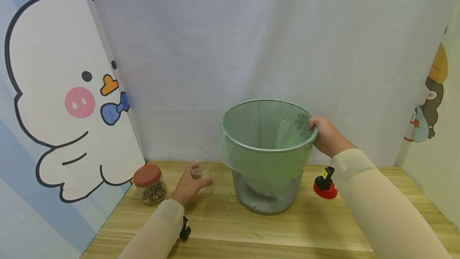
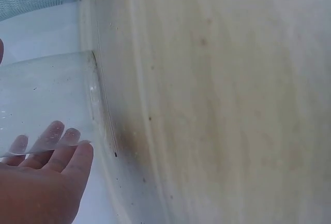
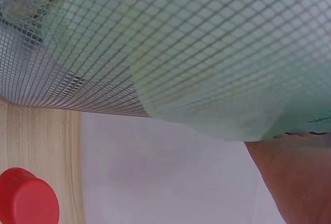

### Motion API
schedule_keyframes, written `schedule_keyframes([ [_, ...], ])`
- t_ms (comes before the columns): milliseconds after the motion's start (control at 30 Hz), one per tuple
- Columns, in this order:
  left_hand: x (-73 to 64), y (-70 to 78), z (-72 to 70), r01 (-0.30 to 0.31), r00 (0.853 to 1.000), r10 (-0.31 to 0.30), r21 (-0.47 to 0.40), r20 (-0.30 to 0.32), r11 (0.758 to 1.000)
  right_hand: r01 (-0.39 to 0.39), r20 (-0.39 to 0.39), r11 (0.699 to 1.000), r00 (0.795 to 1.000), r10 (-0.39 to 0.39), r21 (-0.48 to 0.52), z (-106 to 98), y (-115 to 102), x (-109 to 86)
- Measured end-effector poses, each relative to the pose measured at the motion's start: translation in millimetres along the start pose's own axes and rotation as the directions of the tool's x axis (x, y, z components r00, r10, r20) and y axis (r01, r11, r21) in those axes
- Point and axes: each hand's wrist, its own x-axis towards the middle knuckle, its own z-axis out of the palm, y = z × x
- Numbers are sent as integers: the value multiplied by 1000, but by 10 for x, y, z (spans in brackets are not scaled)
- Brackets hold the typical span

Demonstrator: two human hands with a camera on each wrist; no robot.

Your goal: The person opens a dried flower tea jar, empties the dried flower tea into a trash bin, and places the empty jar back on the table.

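My left hand [image 1: 189,185] is wrapped round a clear, open-topped jar [image 1: 203,168] left of the bin. In the left wrist view, its fingers show through the side of the jar [image 2: 44,97], whose base is right at the wooden tabletop. A wire mesh bin [image 1: 248,202] stands upright, with a thin green bag [image 1: 266,163] lining it and folded down over the rim. My right hand [image 1: 328,134] grips the bin's rim and the bag at the right side. From the right wrist, the hand [image 3: 300,175] shows below the bag, its fingers partly hidden.
A jar with a brown-red lid [image 1: 148,175] and small dark bits inside stands left of my left hand. Right of the bin sits a red object [image 1: 325,193], partly covered by the black wrist camera. Dark specks dot the wooden table [image 1: 287,235]. A white curtain hangs behind.
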Motion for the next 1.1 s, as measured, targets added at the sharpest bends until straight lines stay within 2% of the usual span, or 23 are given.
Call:
schedule_keyframes([
  [300,-2,-7,-43,18,1000,-18,6,9,1000,-5,1,1000,1000,5,-21,-6,5,9],
  [567,-1,27,-85,1,1000,-1,28,23,1000,12,8,999,1000,-11,-30,-1,5,7],
  [867,-115,194,-218,-21,996,17,39,88,999,24,-6,1000,1000,-24,-15,-5,18,5],
  [1100,-169,323,-374,-56,993,48,78,108,995,20,-6,1000,1000,-20,-11,-7,14,19],
])
